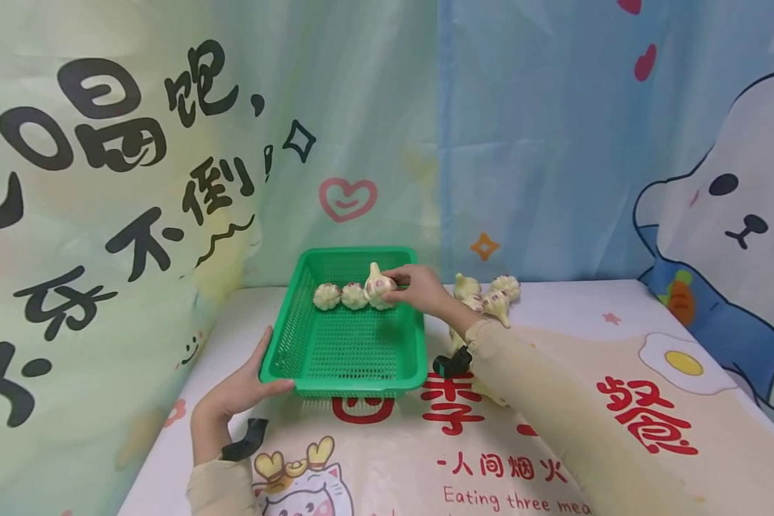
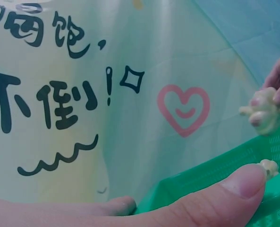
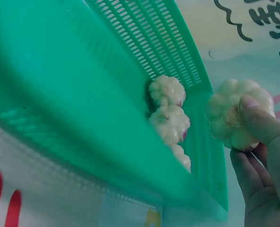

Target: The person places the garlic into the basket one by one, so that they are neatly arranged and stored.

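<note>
A green plastic basket with perforated walls stands on the table. My left hand grips its near left corner, thumb over the rim and fingers along the outside. Between the thumb and fingers of my right hand is a garlic bulb, held above the far right part of the basket. Its stem points up in the head view, and its root end shows in the right wrist view. Three garlic bulbs sit in a row along the far wall inside; the held one partly covers the rightmost in the head view.
Right of the basket lies a pile of several more garlic bulbs, partly hidden behind my right forearm. A printed cloth covers the table. Behind it hangs a printed curtain, close to the basket's far side.
</note>
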`<action>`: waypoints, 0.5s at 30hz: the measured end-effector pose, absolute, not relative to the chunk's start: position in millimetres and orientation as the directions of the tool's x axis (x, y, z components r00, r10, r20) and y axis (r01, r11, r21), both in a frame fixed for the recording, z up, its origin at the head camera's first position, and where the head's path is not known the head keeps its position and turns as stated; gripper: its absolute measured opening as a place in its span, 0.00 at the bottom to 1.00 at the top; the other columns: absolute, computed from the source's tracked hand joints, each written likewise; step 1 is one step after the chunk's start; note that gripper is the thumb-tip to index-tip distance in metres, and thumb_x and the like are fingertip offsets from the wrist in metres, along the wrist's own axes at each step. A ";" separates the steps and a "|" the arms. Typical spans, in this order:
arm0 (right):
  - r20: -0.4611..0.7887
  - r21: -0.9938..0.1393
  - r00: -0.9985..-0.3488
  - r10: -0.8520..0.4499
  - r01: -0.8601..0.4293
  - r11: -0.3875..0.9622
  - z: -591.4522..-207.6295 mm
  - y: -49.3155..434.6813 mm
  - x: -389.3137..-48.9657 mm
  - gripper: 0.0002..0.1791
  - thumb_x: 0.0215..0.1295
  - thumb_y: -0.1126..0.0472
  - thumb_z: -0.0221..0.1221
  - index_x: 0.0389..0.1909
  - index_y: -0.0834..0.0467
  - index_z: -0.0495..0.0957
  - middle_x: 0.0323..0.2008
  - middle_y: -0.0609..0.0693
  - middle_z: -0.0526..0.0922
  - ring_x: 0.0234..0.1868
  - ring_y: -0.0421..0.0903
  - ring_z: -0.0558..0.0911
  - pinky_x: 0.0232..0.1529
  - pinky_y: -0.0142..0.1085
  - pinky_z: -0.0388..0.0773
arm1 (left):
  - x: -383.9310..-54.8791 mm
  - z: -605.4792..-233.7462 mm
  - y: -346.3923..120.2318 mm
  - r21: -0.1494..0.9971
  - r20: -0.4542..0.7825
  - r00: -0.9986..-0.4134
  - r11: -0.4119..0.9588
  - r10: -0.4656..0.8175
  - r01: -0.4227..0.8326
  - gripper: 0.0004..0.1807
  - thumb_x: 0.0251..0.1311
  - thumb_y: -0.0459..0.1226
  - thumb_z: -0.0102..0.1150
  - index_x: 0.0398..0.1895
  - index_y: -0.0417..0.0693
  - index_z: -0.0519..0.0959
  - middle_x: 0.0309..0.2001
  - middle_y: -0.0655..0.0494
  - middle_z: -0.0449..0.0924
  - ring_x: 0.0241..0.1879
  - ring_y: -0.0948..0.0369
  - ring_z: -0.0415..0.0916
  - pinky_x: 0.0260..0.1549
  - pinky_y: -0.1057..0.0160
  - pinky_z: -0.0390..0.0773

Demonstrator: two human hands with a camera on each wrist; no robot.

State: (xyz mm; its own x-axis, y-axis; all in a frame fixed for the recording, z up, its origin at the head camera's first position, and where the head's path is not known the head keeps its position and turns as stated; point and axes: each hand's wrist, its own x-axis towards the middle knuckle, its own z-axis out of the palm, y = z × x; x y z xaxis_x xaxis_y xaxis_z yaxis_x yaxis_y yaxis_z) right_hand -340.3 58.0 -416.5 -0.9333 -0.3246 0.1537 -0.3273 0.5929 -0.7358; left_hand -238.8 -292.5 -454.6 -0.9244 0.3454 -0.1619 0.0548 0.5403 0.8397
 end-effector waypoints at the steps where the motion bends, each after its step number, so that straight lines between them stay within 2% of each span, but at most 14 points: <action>1: 0.150 -0.735 -0.932 -0.330 -0.328 0.593 -416.8 55.5 -343.3 0.29 0.57 0.54 0.66 0.61 0.53 0.74 0.56 0.52 0.78 0.57 0.48 0.78 0.52 0.42 0.77 | -238.8 -454.7 -292.4 0.840 -0.162 -0.925 0.540 0.345 0.054 0.62 0.54 0.48 0.66 0.74 0.66 0.24 0.76 0.42 0.27 0.73 0.41 0.38 0.65 0.37 0.51; 10: 0.123 -0.785 -0.938 -0.323 -0.291 0.547 -417.1 27.0 -362.3 0.29 0.57 0.54 0.66 0.61 0.54 0.74 0.56 0.53 0.79 0.56 0.48 0.78 0.54 0.40 0.76 | -239.0 -454.0 -292.6 0.841 -0.159 -0.927 0.538 0.340 0.053 0.62 0.53 0.49 0.67 0.74 0.67 0.25 0.76 0.41 0.32 0.71 0.43 0.44 0.65 0.39 0.53; 15: 0.107 -0.794 -0.942 -0.317 -0.273 0.544 -423.4 14.6 -368.6 0.28 0.57 0.53 0.66 0.60 0.53 0.75 0.54 0.51 0.81 0.55 0.46 0.79 0.53 0.39 0.76 | -237.4 -454.4 -291.7 0.846 -0.162 -0.928 0.531 0.335 0.044 0.62 0.53 0.48 0.67 0.74 0.66 0.25 0.76 0.42 0.31 0.71 0.43 0.43 0.65 0.39 0.53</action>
State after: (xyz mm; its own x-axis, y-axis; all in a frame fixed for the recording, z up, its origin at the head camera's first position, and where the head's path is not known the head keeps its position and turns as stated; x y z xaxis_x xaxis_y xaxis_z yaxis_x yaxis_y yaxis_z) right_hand -368.6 14.6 -423.4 -0.9424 -0.3171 0.1066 -0.2728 0.5440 -0.7935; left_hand -237.4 -291.7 -454.4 -0.9280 0.3352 -0.1625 0.0439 0.5315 0.8459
